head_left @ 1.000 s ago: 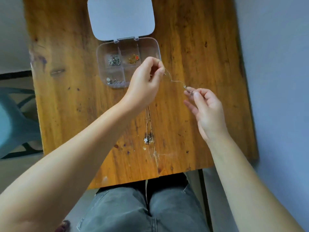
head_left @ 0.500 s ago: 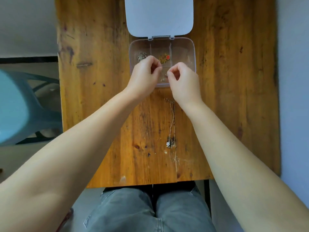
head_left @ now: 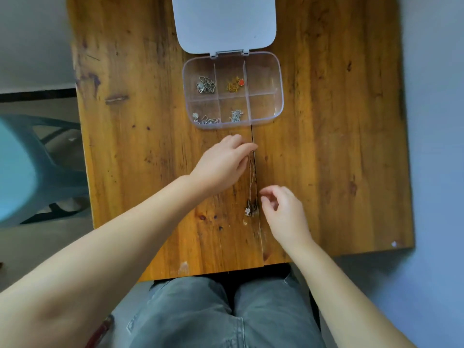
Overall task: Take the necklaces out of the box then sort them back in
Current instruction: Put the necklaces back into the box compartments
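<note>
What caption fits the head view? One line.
Left hand pinches a necklace on the table; box open.

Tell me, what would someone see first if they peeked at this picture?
Probably the clear box at the far middle of the wooden table, its lid flipped open, with small necklaces in four of its six pockets, one with a red charm. Next, the left hand pinching the top of a thin necklace lying on the table, and the right hand beside its pendant.

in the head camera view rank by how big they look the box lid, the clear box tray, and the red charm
1. box lid, cut off by the frame's top edge
2. clear box tray, slightly smaller
3. red charm, far smallest
</note>
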### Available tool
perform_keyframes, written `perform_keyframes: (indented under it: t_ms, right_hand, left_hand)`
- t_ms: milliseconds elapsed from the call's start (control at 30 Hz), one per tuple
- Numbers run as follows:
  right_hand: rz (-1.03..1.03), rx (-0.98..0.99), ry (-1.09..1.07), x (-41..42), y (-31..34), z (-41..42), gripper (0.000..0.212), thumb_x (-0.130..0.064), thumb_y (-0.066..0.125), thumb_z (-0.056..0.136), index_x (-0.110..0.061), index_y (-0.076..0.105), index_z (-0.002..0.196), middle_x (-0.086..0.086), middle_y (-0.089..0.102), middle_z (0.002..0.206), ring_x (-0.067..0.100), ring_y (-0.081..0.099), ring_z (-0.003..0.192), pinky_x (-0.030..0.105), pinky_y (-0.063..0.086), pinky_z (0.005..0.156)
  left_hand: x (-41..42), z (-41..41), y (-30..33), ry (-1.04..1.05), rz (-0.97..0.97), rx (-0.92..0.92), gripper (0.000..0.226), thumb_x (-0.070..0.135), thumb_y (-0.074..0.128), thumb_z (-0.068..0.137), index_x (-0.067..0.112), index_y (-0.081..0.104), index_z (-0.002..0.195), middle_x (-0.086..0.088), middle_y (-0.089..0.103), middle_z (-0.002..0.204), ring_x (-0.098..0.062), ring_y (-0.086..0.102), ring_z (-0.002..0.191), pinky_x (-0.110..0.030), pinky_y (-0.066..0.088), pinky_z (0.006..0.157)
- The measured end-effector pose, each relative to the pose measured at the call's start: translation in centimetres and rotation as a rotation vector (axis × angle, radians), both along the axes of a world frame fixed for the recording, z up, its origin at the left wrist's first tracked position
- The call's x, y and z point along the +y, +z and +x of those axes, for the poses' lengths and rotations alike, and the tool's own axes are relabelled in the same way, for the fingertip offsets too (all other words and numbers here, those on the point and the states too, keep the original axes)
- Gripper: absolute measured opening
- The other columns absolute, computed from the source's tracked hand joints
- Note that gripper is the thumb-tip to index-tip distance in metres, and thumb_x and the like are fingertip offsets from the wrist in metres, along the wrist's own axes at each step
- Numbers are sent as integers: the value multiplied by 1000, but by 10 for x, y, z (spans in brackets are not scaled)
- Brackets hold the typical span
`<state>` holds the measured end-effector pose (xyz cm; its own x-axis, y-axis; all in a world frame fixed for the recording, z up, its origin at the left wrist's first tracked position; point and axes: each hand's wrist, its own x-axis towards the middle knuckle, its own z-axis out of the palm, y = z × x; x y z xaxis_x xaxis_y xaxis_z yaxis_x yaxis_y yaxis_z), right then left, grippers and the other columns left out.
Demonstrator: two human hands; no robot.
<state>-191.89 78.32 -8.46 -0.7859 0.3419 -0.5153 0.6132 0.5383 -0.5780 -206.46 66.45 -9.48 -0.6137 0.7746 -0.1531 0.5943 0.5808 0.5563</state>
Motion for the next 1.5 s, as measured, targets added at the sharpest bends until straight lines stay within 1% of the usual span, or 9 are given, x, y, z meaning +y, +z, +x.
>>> perform_keyframes:
  t_ms: [100, 200, 333, 767, 933, 1133, 1233, 1367, 1500]
  right_hand:
    - [72, -67, 19, -19, -13, 26, 28, -28, 56, 93, -19, 56, 120, -1, 58, 116, 10, 55, 98, 24, 50, 81]
    - [204, -43, 67, -32, -20, 29, 33, -37, 59, 90, -18, 56, 117, 0, 59, 113, 16, 53, 106, 31, 44, 87]
    - [292, 12, 105, -33, -25, 23, 24, -32, 58, 91, -18, 61, 110, 2, 63, 107, 20, 55, 100, 35, 41, 86]
    - [283, 100, 190, -30, -28, 14, 20, -27, 57, 92, -14, 62, 107, 5, 64, 104, 22, 57, 97, 37, 42, 85]
    - [-33, 236, -117, -5, -10, 20, 9, -22, 57, 92, -15, 58, 98, -2, 59, 97, 11, 57, 90, 18, 48, 76]
    - [56, 338, -479, 76, 6, 40, 7, -21, 61, 90, -19, 56, 95, -4, 60, 94, 0, 54, 82, -1, 42, 68]
    - [120, 319, -606, 109, 2, 51, 8, -23, 60, 90, -19, 54, 94, -2, 59, 95, 7, 55, 85, 7, 43, 69]
    - [220, 218, -683, 137, -14, 65, 10, -24, 57, 91, -15, 57, 93, 0, 58, 95, 16, 54, 91, 33, 48, 83]
    - [390, 77, -621, 152, -34, 78, 12, -27, 54, 92, -17, 60, 95, 2, 61, 101, 20, 53, 97, 28, 33, 82]
  left_hand:
    - [10, 15, -17, -4, -169, 82, 43, 13, 44, 95, 11, 39, 138, -14, 44, 138, -32, 37, 129, -45, 40, 96]
    - [17, 17, -25, -8, -199, 164, 34, 12, 48, 93, 8, 49, 127, -16, 51, 128, -36, 43, 119, -44, 42, 87]
    - [19, 7, -24, -33, -160, 186, 15, 11, 49, 93, 3, 59, 101, -16, 57, 108, -35, 48, 100, -44, 43, 78]
    - [14, 7, -27, -64, -164, 237, 12, 10, 47, 94, 1, 56, 94, -18, 56, 103, -36, 48, 95, -45, 44, 80]
    - [30, 9, -10, 61, -28, 133, 8, 8, 47, 93, 3, 53, 93, -14, 62, 94, -31, 53, 88, -39, 39, 82]
    - [119, -1, 16, 83, 114, -154, 6, 13, 51, 91, 9, 56, 92, 2, 58, 82, -14, 52, 70, -22, 37, 61]
    - [177, -3, 21, -42, 112, -205, 6, 14, 52, 91, 12, 58, 92, 6, 56, 78, -5, 50, 65, -8, 37, 55]
    - [242, 2, 17, -140, 86, -189, 7, 18, 54, 92, 14, 60, 94, 6, 56, 80, -4, 52, 67, -11, 38, 55]
    - [281, 9, 4, -284, 12, -100, 10, 21, 54, 92, 15, 62, 95, 3, 56, 88, -11, 50, 76, -17, 33, 56]
